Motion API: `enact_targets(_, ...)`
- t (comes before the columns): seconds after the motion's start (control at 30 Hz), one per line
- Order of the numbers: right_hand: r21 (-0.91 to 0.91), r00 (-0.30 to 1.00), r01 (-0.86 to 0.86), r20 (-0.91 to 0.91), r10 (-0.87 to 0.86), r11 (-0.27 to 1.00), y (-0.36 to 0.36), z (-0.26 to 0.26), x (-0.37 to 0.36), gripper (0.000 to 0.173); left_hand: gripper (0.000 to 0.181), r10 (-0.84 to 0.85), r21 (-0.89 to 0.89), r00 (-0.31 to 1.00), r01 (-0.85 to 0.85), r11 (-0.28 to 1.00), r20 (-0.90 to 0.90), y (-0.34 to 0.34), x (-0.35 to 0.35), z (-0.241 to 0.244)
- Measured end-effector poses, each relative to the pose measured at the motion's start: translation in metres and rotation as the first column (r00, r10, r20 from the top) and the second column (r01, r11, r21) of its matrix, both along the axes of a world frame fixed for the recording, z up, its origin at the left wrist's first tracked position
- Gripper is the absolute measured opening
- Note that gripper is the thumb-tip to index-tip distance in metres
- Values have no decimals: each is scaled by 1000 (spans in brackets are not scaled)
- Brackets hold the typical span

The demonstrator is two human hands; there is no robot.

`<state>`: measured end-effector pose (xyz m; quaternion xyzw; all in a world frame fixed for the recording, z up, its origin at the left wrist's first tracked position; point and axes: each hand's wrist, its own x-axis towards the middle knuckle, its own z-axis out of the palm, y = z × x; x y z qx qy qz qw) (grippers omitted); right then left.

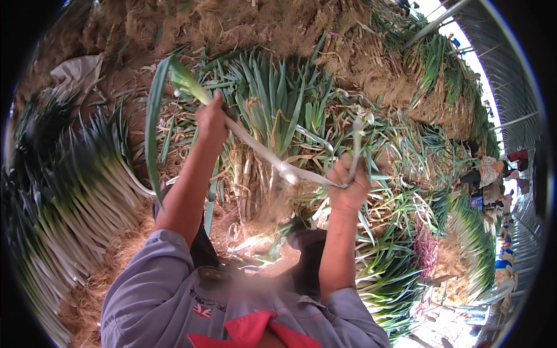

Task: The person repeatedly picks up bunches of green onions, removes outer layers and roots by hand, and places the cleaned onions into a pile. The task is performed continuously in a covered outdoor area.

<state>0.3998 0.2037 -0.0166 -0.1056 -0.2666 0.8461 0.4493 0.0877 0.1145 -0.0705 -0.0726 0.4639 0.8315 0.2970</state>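
My left hand (212, 116) is closed around the upper white shank of a long green onion (256, 147), whose green leaves bend down over my left forearm. Its rooted end lies near the middle of the view. My right hand (348, 180) grips a pale strip of peeled outer leaf (320, 177) that stretches from the onion's lower end; a blurred piece of it sticks up above my fingers. Between my arms, a bundle of unpeeled green onions (250, 187) with dry brown skins lies on the ground, leaves pointing away from me.
Cleaned green onions (82, 213) lie in a long row at left, roots towards me. More onions (387, 269) lie at right, beside purplish stalks (426, 245). Leaf scraps (391, 152) litter the soil. Rooty heaps (243, 26) stand beyond. People (487, 172) sit far right under a framed cover.
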Motion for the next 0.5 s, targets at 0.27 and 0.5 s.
enact_targets(0.27, 469, 626, 532, 343, -700, 705, 63, 28, 129, 26, 30, 321, 70, 947, -319, 945, -26, -29, -74, -19)
enact_targets(0.5, 507, -113, -441, 788, -606, 741, 52, -54, 70, 63, 29, 202, 116, 977, -194, 974, -61, 2, -39, -15)
